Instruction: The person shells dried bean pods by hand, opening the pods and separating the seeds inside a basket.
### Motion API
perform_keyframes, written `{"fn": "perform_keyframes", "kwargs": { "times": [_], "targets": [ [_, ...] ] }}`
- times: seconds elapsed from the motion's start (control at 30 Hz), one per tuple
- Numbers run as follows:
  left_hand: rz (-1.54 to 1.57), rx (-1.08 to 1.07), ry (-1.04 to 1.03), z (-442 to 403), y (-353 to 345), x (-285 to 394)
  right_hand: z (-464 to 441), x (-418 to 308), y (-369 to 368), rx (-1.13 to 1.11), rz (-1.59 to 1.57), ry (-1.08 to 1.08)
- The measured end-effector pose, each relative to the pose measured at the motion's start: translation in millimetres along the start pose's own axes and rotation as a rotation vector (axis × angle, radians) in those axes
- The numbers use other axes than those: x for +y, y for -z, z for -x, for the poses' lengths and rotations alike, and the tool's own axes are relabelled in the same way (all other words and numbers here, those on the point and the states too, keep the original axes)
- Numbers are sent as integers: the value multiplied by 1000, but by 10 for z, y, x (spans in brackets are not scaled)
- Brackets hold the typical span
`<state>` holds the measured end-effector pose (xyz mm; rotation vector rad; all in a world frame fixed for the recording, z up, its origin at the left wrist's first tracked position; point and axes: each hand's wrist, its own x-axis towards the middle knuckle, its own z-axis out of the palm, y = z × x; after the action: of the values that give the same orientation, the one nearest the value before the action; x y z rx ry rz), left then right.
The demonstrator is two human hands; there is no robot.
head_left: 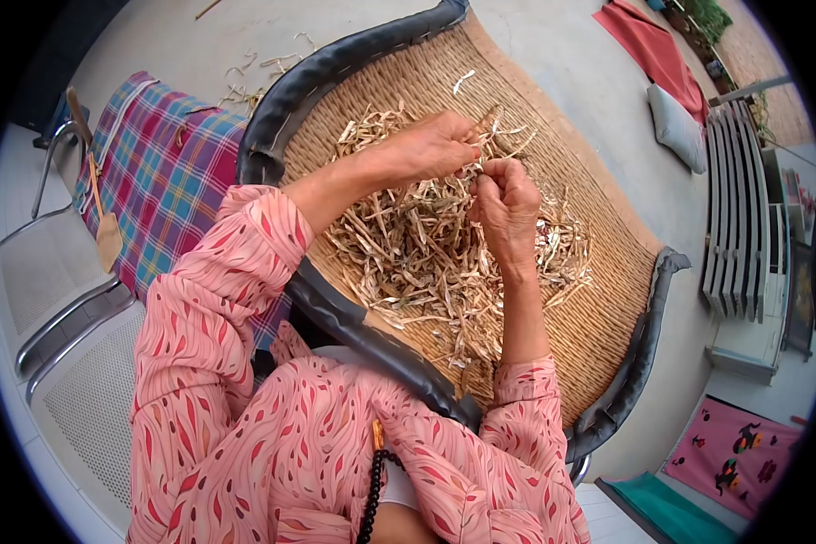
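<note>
A heap of dry, pale brown pods (426,236) lies on a woven rope surface (598,335) edged with black padding. Over the upper part of the heap, my left hand (435,145) has its fingers pinched together. Close beside it on the right, my right hand (506,204) is closed too, thumb against fingers. The fingertips of both hands nearly meet around a small dry piece, likely a pod, mostly hidden by the fingers. Loose pods lie under and around both hands.
Metal chairs (82,390) and a plaid cloth (163,172) with a wooden spoon (109,240) are at the left. A grey cushion (676,129) and red cloth (653,54) lie upper right. Stacked slatted panels (737,213) stand at the right.
</note>
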<state>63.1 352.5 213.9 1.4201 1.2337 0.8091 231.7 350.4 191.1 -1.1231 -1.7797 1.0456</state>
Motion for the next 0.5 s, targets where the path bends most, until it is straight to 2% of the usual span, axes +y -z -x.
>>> {"fn": "perform_keyframes", "kwargs": {
  "times": [0.07,0.13,0.27,0.43,0.5],
  "targets": [
    [-18,-2,37,-22,-20,-33,1,41,-5,15,75,24],
    [-14,-10,-27,-27,-21,-68,2,43,-11,26,125,51],
    [-65,-2,-88,-28,-10,-97,3,-13,-31,22,43,27],
    [-59,-3,-14,-36,13,-81,-3,6,0,-30,-34,-27],
    [-52,11,-24,-22,6,-71,-10,2,-4,-33,-48,14]
  ]
}}
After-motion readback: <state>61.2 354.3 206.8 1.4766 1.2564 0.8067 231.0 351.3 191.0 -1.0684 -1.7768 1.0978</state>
